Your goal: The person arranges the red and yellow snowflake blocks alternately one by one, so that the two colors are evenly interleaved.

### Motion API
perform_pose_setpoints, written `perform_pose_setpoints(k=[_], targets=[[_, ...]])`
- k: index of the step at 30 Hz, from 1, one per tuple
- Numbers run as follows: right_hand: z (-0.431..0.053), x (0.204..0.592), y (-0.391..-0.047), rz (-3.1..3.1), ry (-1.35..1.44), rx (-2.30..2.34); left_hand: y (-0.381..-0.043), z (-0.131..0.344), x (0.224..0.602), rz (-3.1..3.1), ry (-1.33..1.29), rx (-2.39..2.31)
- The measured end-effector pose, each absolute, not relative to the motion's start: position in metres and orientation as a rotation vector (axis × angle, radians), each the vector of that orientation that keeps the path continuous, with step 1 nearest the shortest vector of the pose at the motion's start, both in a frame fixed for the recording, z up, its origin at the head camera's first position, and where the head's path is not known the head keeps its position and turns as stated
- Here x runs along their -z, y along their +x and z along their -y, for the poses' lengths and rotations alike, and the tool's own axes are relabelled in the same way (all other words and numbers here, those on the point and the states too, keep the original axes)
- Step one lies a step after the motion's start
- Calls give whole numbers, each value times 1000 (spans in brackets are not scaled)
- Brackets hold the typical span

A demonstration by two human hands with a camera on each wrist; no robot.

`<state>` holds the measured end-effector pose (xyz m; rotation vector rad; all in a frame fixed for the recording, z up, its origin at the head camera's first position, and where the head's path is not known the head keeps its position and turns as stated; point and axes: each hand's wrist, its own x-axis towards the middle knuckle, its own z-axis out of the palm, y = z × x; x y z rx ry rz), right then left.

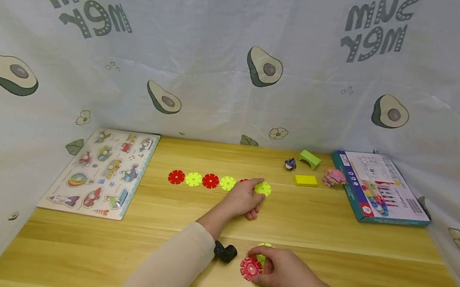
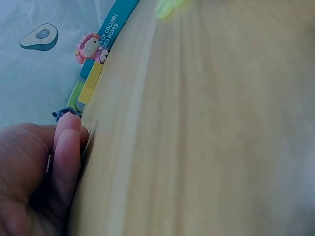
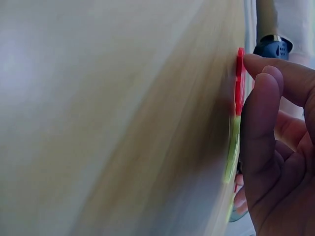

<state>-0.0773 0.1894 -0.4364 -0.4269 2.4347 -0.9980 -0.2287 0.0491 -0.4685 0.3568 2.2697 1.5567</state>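
Observation:
In the head view, flat notched discs lie in a row on the table, alternating red (image 1: 176, 176) and yellow (image 1: 193, 179). At the row's right end, my left hand (image 1: 242, 199) has index finger and thumb at the rim of the last yellow disc (image 1: 265, 189), pinching it. That hand partly covers the red disc beside it. Nearer the front, my right hand (image 1: 292, 275) holds a red disc (image 1: 251, 268) between thumb and index finger. Yellow pieces (image 1: 262, 258) show behind this red disc, partly hidden by the fingers; the right wrist view shows yellow (image 3: 232, 147) adjoining red.
A picture puzzle board (image 1: 101, 171) lies at left, a boxed set (image 1: 381, 187) at right. Toward the back right are a green arch block (image 1: 310, 159), a yellow block (image 1: 306, 180), a pink figurine (image 1: 334, 177) and a small dark figurine (image 1: 290, 163). A printed curtain stands behind the table.

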Motion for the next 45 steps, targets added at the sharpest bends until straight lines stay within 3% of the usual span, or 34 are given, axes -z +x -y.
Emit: perform_pose_setpoints(k=[25,32,45], targets=[[-181,432,-82,-2594,-463,937,-231,-53,470,-2312,256,-1515],[-197,429,-96,-2284,-269,1394,-231,-53,469,-2306,254,-1509],[-229,429,-149,-2529,146,1364,-232,-54,470,-2297,237,-1515]])
